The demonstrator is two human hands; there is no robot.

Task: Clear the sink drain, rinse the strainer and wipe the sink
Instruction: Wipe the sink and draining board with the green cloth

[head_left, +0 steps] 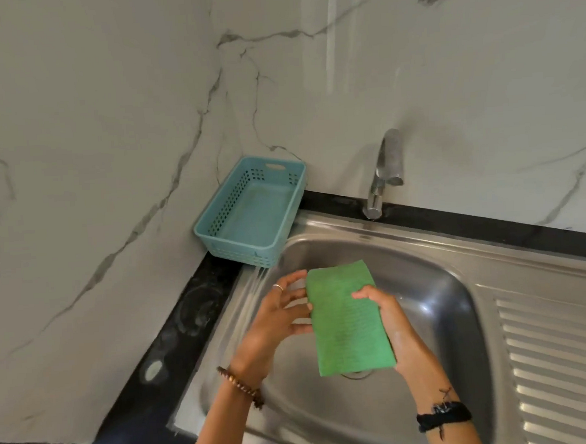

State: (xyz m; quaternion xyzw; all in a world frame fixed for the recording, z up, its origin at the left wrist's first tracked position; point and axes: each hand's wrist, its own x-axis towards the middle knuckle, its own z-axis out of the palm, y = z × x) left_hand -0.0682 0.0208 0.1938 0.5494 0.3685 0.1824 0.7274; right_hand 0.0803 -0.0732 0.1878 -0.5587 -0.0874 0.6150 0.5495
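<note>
A folded green cloth (347, 318) hangs flat above the steel sink (437, 302). My right hand (390, 325) grips its right edge, thumb on top. On the cloth's left edge rest the spread fingers of my left hand (277, 319). Just under the cloth's lower edge a sliver of the drain (357, 375) shows; most of it is hidden. No strainer is visible.
An empty light-blue plastic basket (250, 214) sits in the corner on the black counter (175, 335), overhanging the sink rim. A chrome tap (383, 175) rises behind the bowl, no water running. A ribbed drainboard (560, 360) lies to the right. Marble walls close the back and left.
</note>
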